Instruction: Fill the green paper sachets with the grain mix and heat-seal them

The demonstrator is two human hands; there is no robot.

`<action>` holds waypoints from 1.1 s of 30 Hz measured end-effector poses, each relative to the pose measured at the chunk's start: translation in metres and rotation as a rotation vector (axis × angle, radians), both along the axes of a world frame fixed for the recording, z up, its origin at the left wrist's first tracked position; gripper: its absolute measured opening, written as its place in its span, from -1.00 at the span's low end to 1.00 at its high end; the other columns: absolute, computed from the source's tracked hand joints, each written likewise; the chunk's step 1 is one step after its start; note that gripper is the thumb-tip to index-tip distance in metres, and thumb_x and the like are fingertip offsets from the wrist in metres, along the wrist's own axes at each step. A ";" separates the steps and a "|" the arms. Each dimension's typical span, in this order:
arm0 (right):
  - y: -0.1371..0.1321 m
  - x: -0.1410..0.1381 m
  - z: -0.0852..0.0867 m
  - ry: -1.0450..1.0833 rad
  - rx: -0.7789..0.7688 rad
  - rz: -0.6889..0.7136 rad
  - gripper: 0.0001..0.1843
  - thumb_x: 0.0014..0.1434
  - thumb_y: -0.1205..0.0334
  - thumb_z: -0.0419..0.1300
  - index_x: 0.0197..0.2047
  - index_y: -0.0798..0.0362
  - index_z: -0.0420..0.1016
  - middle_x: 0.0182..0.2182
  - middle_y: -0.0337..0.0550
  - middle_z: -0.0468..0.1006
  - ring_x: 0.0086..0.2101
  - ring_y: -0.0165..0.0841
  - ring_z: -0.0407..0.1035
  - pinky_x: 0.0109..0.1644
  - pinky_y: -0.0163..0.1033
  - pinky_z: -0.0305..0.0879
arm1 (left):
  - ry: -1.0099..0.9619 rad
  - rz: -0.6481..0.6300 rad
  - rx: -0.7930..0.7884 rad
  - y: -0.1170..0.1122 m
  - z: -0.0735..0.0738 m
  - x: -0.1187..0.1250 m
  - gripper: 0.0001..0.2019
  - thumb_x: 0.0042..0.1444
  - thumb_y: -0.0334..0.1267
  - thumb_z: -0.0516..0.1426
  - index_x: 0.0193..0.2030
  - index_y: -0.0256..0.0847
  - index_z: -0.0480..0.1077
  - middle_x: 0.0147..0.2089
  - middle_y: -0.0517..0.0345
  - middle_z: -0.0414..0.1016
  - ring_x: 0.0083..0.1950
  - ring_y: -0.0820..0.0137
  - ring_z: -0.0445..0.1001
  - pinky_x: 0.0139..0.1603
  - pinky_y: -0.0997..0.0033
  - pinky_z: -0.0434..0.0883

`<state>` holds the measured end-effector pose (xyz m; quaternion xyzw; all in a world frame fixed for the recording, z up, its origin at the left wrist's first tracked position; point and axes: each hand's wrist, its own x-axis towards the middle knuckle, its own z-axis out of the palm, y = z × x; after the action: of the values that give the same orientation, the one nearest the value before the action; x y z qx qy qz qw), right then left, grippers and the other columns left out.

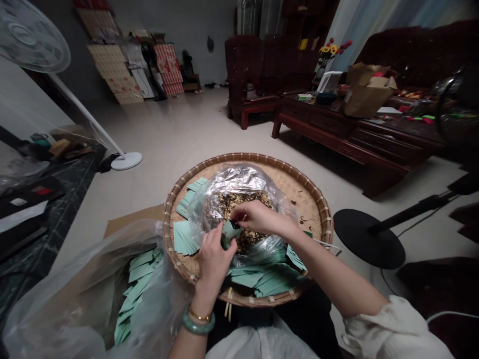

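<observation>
My left hand grips a small green paper packet between thumb and fingers, its mouth tilted up. At that mouth, the fingertips of my right hand are closed on a dark dried piece, too small to name. Both hands are over a clear plastic bag holding a loose dark-and-yellow dried mix. The bag rests in a round woven bamboo tray. Flat green packets are fanned at the tray's left, and more green packets lie along its near side.
Left of the tray, a large clear bag holds a stack of green packets. A white standing fan is at the left, a black round stand base at the right. A dark wooden table with a paper bag stands beyond.
</observation>
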<state>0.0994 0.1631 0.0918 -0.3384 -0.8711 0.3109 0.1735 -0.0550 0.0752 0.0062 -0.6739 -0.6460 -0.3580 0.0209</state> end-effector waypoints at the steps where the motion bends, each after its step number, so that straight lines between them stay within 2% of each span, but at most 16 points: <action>1: -0.001 0.000 0.000 -0.009 0.002 0.008 -0.71 -0.03 0.55 0.13 -0.27 0.08 0.55 -0.38 -0.20 0.58 -0.37 -0.40 0.42 -0.27 -0.33 0.25 | -0.001 -0.002 0.002 0.000 0.000 0.000 -0.57 0.01 -0.27 0.15 0.06 -0.34 0.36 -0.18 -0.08 0.52 -0.15 0.17 0.43 -0.19 0.23 0.41; 5: -0.001 -0.001 -0.002 0.001 0.019 0.010 -0.73 0.02 0.52 0.10 -0.32 0.05 0.56 -0.38 -0.20 0.59 -0.35 -0.37 0.43 -0.23 -0.29 0.26 | -0.009 -0.003 0.001 0.001 -0.001 0.000 -0.56 0.02 -0.28 0.15 0.07 -0.35 0.35 -0.17 -0.09 0.52 -0.14 0.17 0.43 -0.22 0.25 0.42; 9: -0.003 0.001 -0.002 0.122 -0.062 -0.146 -0.78 0.16 0.40 0.04 -0.17 0.09 0.46 -0.23 -0.10 0.55 -0.23 -0.33 0.41 -0.17 -0.24 0.29 | -0.024 -0.003 0.005 0.001 -0.002 0.000 -0.57 0.01 -0.28 0.15 0.07 -0.32 0.35 -0.16 -0.08 0.52 -0.14 0.18 0.43 -0.20 0.24 0.42; 11: -0.006 0.003 -0.005 0.127 -0.150 -0.185 -0.78 0.21 0.30 0.04 -0.09 0.08 0.41 -0.19 -0.07 0.52 -0.22 -0.32 0.41 -0.15 -0.21 0.31 | -0.029 -0.005 0.010 0.001 -0.002 0.000 -0.57 0.01 -0.29 0.15 0.06 -0.32 0.35 -0.16 -0.07 0.52 -0.15 0.18 0.43 -0.21 0.25 0.42; 14: -0.009 0.005 -0.013 0.126 -0.381 -0.204 -0.74 0.24 0.23 0.04 -0.01 0.05 0.34 -0.24 -0.11 0.50 -0.37 -0.39 0.41 -0.26 -0.24 0.36 | -0.025 -0.014 0.009 0.000 -0.002 0.000 -0.57 0.02 -0.29 0.16 0.06 -0.32 0.35 -0.18 -0.06 0.52 -0.16 0.20 0.43 -0.24 0.27 0.42; 17: -0.009 0.004 -0.019 0.249 -0.598 -0.265 -0.74 0.25 0.25 -0.01 0.01 0.03 0.29 -0.30 -0.17 0.45 -0.45 -0.45 0.38 -0.39 -0.30 0.37 | -0.023 -0.019 -0.006 0.000 -0.001 0.000 -0.57 0.01 -0.29 0.16 0.07 -0.32 0.35 -0.17 -0.05 0.52 -0.17 0.20 0.43 -0.24 0.28 0.42; 21: -0.009 0.001 -0.013 0.431 -0.701 -0.304 -0.78 0.26 0.34 -0.06 -0.05 0.04 0.29 -0.33 -0.17 0.45 -0.41 -0.46 0.39 -0.34 -0.31 0.40 | -0.026 -0.023 -0.008 -0.001 -0.001 0.001 -0.57 0.01 -0.30 0.16 0.07 -0.29 0.34 -0.16 -0.05 0.52 -0.16 0.21 0.42 -0.23 0.27 0.42; 25: -0.011 0.001 -0.005 0.503 -0.704 -0.294 -0.78 0.25 0.40 -0.08 -0.09 0.06 0.31 -0.36 -0.17 0.46 -0.42 -0.47 0.40 -0.26 -0.28 0.42 | -0.028 -0.020 0.000 -0.001 -0.001 0.001 -0.56 0.00 -0.31 0.16 0.07 -0.26 0.34 -0.16 -0.04 0.52 -0.17 0.21 0.43 -0.22 0.26 0.41; 31: -0.012 0.005 -0.017 0.401 -0.383 -0.277 -0.70 0.20 0.44 -0.02 -0.02 0.06 0.34 -0.19 -0.08 0.51 -0.22 -0.38 0.41 -0.16 -0.20 0.40 | -0.046 -0.029 -0.003 -0.001 0.002 0.003 -0.57 0.01 -0.31 0.15 0.08 -0.25 0.33 -0.14 -0.05 0.51 -0.14 0.19 0.43 -0.20 0.24 0.41; 33: -0.012 0.004 -0.020 0.355 -0.375 -0.243 -0.66 0.19 0.47 -0.02 0.01 0.06 0.33 -0.20 -0.08 0.53 -0.22 -0.38 0.42 -0.12 -0.18 0.39 | -0.046 -0.032 0.000 -0.001 0.002 0.003 -0.56 0.01 -0.32 0.15 0.08 -0.24 0.33 -0.14 -0.05 0.51 -0.14 0.19 0.43 -0.19 0.23 0.41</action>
<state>0.1031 0.1508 0.0713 -0.4066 -0.7074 0.4981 0.2935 -0.0519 0.0738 0.0084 -0.6759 -0.6353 -0.3736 0.0004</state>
